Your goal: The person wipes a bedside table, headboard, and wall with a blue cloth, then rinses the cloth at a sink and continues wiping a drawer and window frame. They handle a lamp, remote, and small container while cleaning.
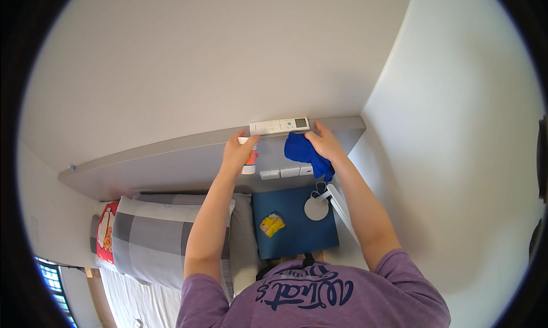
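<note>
A white remote control (280, 126) with a small display lies along the top of the grey headboard ledge (188, 140). At its left end, my left hand (238, 152) grips a small white and orange bottle (250, 162), cap end up, in front of the headboard's face. My right hand (323, 144) is at the remote's right end, its thumb pinching a blue cloth (302, 150) that hangs down over the headboard's face. Whether its fingertips touch the remote, I cannot tell.
Below are white wall sockets and switches (290, 172) and a blue bedside table (291, 238) holding a yellow packet (272, 225) and a white desk lamp (317, 208). Checked pillows (150, 238) lie on the bed at the left. A white wall (449, 135) stands at the right.
</note>
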Available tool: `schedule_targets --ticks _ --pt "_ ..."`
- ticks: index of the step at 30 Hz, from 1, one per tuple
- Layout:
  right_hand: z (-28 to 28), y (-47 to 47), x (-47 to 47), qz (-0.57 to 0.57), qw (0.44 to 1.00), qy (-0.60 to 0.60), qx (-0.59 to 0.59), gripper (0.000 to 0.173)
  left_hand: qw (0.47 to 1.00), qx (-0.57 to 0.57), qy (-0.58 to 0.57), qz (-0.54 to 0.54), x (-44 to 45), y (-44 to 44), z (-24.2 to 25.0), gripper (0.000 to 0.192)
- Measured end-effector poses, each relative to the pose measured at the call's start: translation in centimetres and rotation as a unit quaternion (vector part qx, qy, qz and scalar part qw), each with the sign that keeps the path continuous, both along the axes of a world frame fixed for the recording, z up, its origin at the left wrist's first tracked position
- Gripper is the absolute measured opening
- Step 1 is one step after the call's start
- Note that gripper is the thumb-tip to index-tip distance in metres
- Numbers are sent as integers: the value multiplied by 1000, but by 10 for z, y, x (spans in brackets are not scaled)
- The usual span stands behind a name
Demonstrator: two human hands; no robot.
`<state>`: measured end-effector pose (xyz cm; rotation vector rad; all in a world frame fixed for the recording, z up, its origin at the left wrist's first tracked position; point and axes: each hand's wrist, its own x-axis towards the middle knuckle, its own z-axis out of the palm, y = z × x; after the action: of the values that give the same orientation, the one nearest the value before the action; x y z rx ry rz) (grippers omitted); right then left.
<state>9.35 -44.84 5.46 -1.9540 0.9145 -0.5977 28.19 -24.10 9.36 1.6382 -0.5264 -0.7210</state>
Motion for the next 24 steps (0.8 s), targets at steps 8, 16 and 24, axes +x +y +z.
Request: schedule_targets --ticks 8,16,24 --pt "-12 23 14 21 990 -105 87 66 998 9 13 -67 13 -14 -9 58" --pt "-33 29 25 19 941 -276 196 59 988 -77 109 76 -3 -5 -5 53" --pt "-35 18 20 64 933 -284 212 60 958 -99 266 51 7 -1 0 46"
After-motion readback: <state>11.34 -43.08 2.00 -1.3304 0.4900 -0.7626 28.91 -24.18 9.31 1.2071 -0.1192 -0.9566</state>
